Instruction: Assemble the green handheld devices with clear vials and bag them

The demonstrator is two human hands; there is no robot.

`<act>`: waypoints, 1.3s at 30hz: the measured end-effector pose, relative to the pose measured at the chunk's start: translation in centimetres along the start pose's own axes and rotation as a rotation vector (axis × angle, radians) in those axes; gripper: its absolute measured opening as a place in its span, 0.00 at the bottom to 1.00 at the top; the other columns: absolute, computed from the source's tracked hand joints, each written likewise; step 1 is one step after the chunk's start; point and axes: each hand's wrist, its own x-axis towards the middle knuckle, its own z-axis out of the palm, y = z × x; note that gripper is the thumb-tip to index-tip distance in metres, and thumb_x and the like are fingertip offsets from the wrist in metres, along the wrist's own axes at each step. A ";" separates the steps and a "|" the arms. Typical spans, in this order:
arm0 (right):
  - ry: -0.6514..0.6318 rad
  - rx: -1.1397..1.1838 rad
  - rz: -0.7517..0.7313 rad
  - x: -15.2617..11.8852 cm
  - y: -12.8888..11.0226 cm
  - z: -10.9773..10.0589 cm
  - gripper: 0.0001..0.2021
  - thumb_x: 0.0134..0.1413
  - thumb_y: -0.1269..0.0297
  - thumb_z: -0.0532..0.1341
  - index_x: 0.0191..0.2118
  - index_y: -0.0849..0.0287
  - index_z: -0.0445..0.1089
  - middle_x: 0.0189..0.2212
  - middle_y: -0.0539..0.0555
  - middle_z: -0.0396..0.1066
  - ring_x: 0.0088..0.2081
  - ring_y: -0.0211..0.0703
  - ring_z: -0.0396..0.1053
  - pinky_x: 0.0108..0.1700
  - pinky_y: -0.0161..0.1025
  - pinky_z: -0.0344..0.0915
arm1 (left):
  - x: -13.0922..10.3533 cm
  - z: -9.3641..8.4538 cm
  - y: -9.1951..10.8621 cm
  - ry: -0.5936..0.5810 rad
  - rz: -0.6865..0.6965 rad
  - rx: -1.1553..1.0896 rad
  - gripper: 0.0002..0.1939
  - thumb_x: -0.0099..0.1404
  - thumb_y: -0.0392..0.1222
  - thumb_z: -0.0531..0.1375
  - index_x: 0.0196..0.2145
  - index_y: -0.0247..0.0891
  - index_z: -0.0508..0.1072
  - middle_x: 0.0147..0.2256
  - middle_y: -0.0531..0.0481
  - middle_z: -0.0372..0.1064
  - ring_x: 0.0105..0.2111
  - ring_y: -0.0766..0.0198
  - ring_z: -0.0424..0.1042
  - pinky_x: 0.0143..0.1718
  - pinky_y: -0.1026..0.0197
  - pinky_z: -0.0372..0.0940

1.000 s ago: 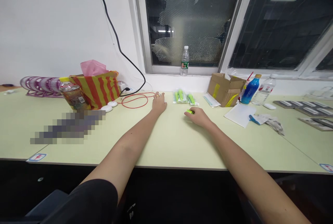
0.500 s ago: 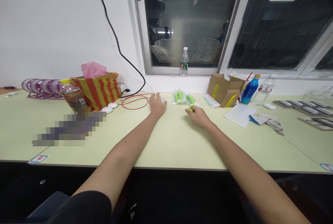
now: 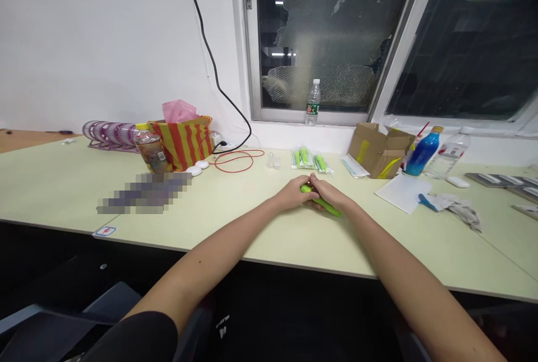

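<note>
A long, bright lime-green object point(image 3: 328, 207) lies between my two hands, just above or on the table; its kind is hard to make out. My left hand point(image 3: 293, 193) has its fingers closed round the far left end of it. From the right, my right hand point(image 3: 330, 191) is curled over its middle, and the fingertips of both hands meet. Part of the object is covered by the fingers. Beyond the hands lie clear plastic packets point(image 3: 303, 157) holding similar green things. Small clear plastic pieces point(image 3: 273, 161) stand to their left.
A cardboard box point(image 3: 380, 151), a blue bottle point(image 3: 423, 152), white paper point(image 3: 401, 192) and a glove point(image 3: 456, 209) are to the right. On the left are a striped bag point(image 3: 191, 140), a yellow-capped bottle point(image 3: 152, 152) and a red cable point(image 3: 235, 170). A water bottle point(image 3: 312, 104) stands on the sill.
My left hand has left the small clear pieces and moved right to the green object. My right hand has drawn nearer to me with it, so more of the object shows. The view has shifted left.
</note>
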 end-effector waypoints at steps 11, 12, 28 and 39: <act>0.021 -0.251 0.011 0.2 0.4 -2.3 0.26 0.52 0.41 0.63 0.46 0.58 0.66 0.31 0.54 0.73 0.28 0.42 0.69 0.28 0.36 0.64 | 0.0 -0.9 -1.4 0.031 -0.050 0.036 0.19 0.53 0.41 0.67 0.44 0.40 0.77 0.43 0.48 0.71 0.43 0.59 0.69 0.47 0.57 0.64; 0.019 -0.347 -0.005 0.3 0.6 -2.5 0.26 0.48 0.45 0.67 0.47 0.58 0.66 0.33 0.54 0.73 0.30 0.42 0.69 0.30 0.36 0.64 | -0.1 -0.9 -1.4 0.039 -0.074 0.031 0.18 0.53 0.42 0.67 0.43 0.39 0.77 0.41 0.49 0.72 0.40 0.60 0.69 0.43 0.59 0.65; 0.341 -1.079 -0.014 1.2 0.6 -0.9 0.14 0.58 0.51 0.57 0.34 0.56 0.73 0.35 0.58 0.75 0.33 0.47 0.69 0.29 0.37 0.51 | 0.1 -1.0 -1.0 0.030 -0.114 -0.094 0.16 0.63 0.50 0.59 0.42 0.34 0.73 0.31 0.49 0.73 0.31 0.63 0.72 0.36 0.60 0.66; 0.365 -1.117 0.040 1.5 0.5 -1.1 0.13 0.60 0.55 0.56 0.41 0.57 0.73 0.40 0.58 0.75 0.38 0.48 0.71 0.30 0.36 0.54 | 0.6 0.0 -0.9 0.095 0.145 0.394 0.14 0.67 0.31 0.48 0.45 0.34 0.68 0.39 0.42 0.68 0.41 0.59 0.67 0.45 0.56 0.64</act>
